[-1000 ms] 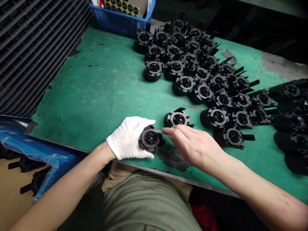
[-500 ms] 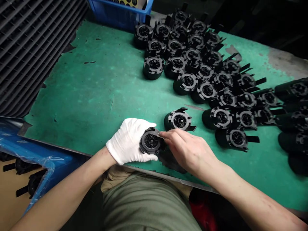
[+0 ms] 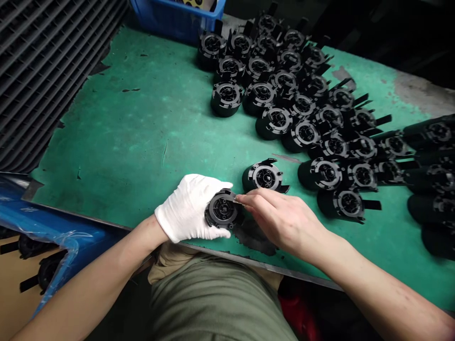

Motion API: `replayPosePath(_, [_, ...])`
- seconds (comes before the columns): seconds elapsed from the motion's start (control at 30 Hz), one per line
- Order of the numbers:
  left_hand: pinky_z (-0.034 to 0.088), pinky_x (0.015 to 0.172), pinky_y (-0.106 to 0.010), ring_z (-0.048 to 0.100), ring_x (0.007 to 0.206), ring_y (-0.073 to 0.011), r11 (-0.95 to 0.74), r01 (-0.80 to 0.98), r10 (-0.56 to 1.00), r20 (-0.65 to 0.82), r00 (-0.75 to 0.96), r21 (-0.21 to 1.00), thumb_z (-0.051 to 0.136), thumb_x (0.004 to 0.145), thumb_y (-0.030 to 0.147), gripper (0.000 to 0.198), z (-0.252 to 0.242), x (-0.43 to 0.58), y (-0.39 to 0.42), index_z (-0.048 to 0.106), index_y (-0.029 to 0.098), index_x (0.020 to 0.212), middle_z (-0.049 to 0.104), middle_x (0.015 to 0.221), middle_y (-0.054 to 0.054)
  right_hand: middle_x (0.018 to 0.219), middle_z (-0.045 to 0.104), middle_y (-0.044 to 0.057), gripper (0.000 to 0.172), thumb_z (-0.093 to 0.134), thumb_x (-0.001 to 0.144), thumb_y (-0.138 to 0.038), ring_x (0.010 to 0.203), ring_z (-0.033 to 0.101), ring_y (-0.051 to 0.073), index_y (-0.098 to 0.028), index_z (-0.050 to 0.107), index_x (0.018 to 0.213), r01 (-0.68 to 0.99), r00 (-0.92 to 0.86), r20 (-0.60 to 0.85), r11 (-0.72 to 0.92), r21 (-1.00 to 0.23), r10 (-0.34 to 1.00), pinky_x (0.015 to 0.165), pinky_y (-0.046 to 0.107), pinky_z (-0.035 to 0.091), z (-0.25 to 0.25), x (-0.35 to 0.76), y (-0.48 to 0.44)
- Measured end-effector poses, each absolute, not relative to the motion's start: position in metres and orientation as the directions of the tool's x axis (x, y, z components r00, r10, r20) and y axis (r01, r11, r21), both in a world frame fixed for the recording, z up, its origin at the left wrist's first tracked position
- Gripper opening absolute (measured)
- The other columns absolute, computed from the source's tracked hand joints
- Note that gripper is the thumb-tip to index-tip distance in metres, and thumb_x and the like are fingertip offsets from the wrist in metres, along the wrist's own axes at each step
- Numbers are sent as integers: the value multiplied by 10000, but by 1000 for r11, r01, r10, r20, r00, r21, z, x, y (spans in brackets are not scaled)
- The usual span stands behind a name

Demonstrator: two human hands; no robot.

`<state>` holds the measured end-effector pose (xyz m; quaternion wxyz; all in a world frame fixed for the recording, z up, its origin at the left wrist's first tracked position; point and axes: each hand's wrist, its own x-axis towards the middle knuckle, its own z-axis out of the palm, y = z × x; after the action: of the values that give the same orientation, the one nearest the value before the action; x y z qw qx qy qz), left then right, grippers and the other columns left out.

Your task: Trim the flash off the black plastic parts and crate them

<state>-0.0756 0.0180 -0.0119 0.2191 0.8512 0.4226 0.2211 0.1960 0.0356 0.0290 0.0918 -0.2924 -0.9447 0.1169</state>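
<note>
Working the rim of the part [image 3: 223,209] seems the step: the gloved left hand [image 3: 192,208] curls round it near the front of the table [image 3: 124,142], the right hand [image 3: 282,218] pinches a sliver [image 3: 239,202] too small to identify; next likely needs steadiness

Glove [image 3: 188,208] is plain white, the round part [image 3: 213,210] in it black — worktop [image 3: 117,132] green with dark patches, bin [image 3: 174,21] blue, slatted panel [image 3: 53,71] dark grey in parallel bars — garment [image 3: 216,303] olive green.
</note>
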Motion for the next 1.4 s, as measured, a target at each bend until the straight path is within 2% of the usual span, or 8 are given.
replayPosePath(0.23, [508, 1096, -477, 731, 1190, -360, -580, 469, 678, 74, 732, 666, 881, 710, 660, 937, 1, -89, 34, 573, 184, 1456, 759, 1306, -135, 1026, 738, 82, 186, 490, 1103, -171, 880, 706, 176, -143, 580, 1264, 480, -845, 95, 825, -300, 526, 655, 282, 511, 32, 198, 30])
replayPosePath(0.43, [339, 1258, -549, 654, 1346, -342, -541, 460, 579, -85, 811, 704, 921, 739, 468, 939, 11, -91, 39, 492, 244, 1543, 683, 1480, -100, 1012, 733, 71, 162, 518, 1090, -177, 855, 709, 171, -174, 569, 1244, 543, -764, 105, 722, -430, 637, 684, 273, 549, 23, 199, 9])
replayPosePath(0.57, [264, 1304, -555, 619, 1392, -332, -511, 481, 584, -123, 803, 712, 909, 757, 482, 954, 11, -93, 38, 462, 265, 1572, 657, 1515, -89, 1032, 744, 66, 156, 533, 1084, -185, 861, 722, 174, -185, 560, 1238, 567, -712, 99, 652, -503, 696, 689, 277, 563, 19, 198, 2])
replayPosePath(0.73, [237, 1322, -573, 585, 1434, -342, -491, 487, 591, -134, 795, 723, 889, 775, 507, 958, 7, -95, 35, 439, 287, 1591, 632, 1544, -92, 1035, 753, 74, 122, 518, 1086, -194, 880, 738, 191, -196, 563, 1199, 546, -737, 71, 655, -522, 672, 723, 301, 581, 20, 201, 10])
replayPosePath(0.83, [240, 1322, -585, 590, 1430, -343, -491, 484, 590, -133, 797, 725, 894, 767, 496, 958, 7, -95, 35, 447, 281, 1587, 638, 1538, -93, 1047, 763, 87, 106, 496, 1094, -195, 902, 743, 194, -194, 565, 1175, 513, -780, 73, 702, -495, 621, 720, 299, 574, 23, 203, 18])
replayPosePath(1.13, [220, 1325, -620, 598, 1422, -354, -479, 488, 597, -136, 791, 730, 903, 752, 475, 896, 7, -93, 35, 515, 257, 1529, 645, 1528, -110, 1008, 757, 82, 134, 465, 1101, -150, 802, 665, 163, -152, 599, 1116, 378, -904, 96, 883, -280, 417, 687, 293, 491, 34, 202, 37])
replayPosePath(1.27, [226, 1326, -612, 602, 1420, -348, -493, 481, 595, -121, 794, 725, 901, 754, 481, 887, 6, -94, 35, 520, 264, 1524, 653, 1518, -108, 976, 747, 71, 201, 434, 1108, -151, 729, 594, 159, -165, 626, 1050, 353, -926, 67, 913, -203, 373, 632, 307, 441, 42, 201, 45])
replayPosePath(1.4, [220, 1329, -610, 587, 1438, -344, -496, 480, 591, -124, 797, 723, 910, 752, 477, 910, 6, -94, 35, 502, 265, 1537, 647, 1527, -103, 951, 749, 62, 270, 388, 1117, -151, 732, 597, 166, -187, 649, 1061, 314, -943, 53, 931, -188, 329, 630, 312, 446, 46, 199, 53])
